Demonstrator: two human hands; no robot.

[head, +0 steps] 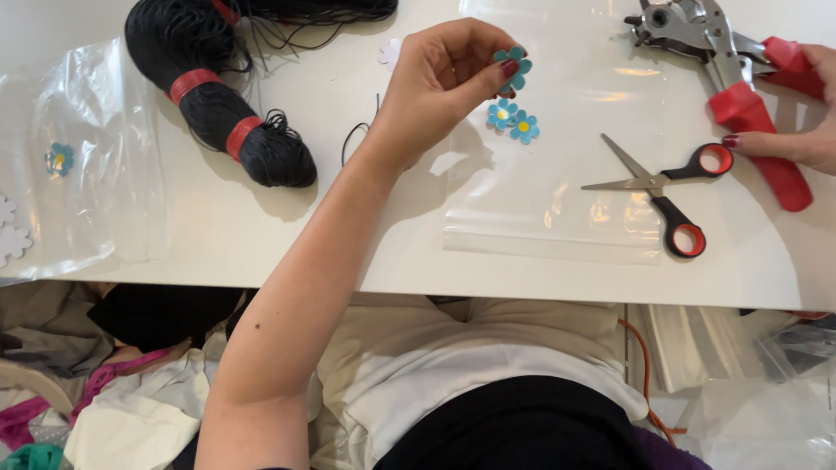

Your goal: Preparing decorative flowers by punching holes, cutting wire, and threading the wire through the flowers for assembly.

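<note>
Head view: left hand (440,78) pinches a thin blue flower cutout (514,66), seemingly light and flimsy, by its edge; right hand (797,130) grips the red-handled punch pliers (740,96).

Blue flowers (514,65): four, perhaps; scissors (666,187): one; punch pliers (731,70): one.

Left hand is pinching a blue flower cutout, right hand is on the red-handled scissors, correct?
Not quite: the head view shows the right hand on the red-handled hole punch; the scissors lie untouched. The left hand does pinch a blue flower cutout.
</note>
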